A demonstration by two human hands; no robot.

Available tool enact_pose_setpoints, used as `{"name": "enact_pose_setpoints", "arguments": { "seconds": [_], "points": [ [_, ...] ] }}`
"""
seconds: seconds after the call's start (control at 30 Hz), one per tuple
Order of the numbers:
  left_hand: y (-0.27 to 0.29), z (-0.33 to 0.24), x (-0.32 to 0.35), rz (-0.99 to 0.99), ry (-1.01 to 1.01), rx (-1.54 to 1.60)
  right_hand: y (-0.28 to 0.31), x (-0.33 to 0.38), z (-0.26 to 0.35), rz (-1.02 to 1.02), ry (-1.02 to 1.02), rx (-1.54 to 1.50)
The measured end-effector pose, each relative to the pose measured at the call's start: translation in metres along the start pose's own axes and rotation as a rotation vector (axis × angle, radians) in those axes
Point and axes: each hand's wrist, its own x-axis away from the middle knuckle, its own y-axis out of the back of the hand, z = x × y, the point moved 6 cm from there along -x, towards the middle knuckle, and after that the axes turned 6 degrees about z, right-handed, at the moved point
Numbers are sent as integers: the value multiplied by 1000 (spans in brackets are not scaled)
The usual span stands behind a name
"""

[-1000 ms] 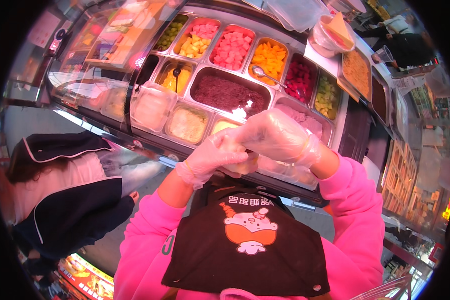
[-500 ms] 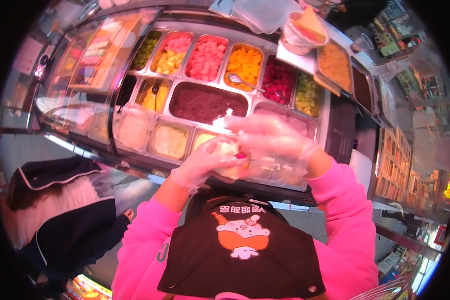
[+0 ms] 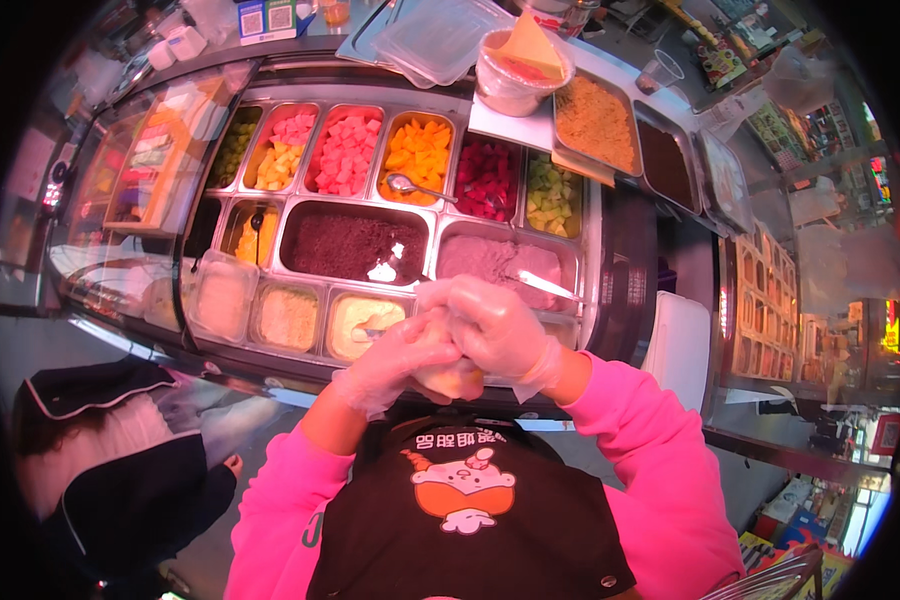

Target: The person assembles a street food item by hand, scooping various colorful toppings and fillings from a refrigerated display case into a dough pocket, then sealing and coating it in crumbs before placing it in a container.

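Both of my hands wear clear plastic gloves and meet low in front of my apron. In my left hand (image 3: 398, 360) rests a pale, soft filled dough ball (image 3: 453, 383), its lower side showing below the fingers. My right hand (image 3: 498, 322) is curled over the top of the same ball, fingers bent and pressed on it. The ball's upper part and filling are hidden by the gloves. Just beyond my hands are a tub of mauve paste (image 3: 480, 257) with a spatula and a tub of cream-coloured filling (image 3: 350, 318) with a utensil in it.
Behind are a dark red-brown paste tub (image 3: 340, 240) and tubs of diced fruit, including pink cubes (image 3: 345, 155) and orange mango-like cubes (image 3: 417, 150) with a spoon. A crumb tray (image 3: 597, 130) stands at back right. A person in dark clothes (image 3: 140, 480) is at left.
My right hand has come down from above and closed over the dough ball. The red piece seen in the ball is now covered. The view has shifted, moving the counter leftward.
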Motion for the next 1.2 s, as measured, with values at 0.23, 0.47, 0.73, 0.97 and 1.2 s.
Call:
{"name": "enact_pose_setpoints", "arguments": {
  "seconds": [0.23,0.47,0.73,0.97,1.2],
  "points": [
    [-30,23,-14,42,0,21,21,37,-36,-101,-546,-882],
    [-44,26,4,-21,-87,130,45,51,-27,-117,-633,-1172],
    [-65,22,23,-149,-536,508,28,67,4,-256,-438,-1462],
    [-31,78,-2,-178,-507,853,-3,111,-44,-477,-418,-1253],
    [16,82,-11,-431,-541,660,-29,105,-32,-346,-196,-767]
  ]
}}
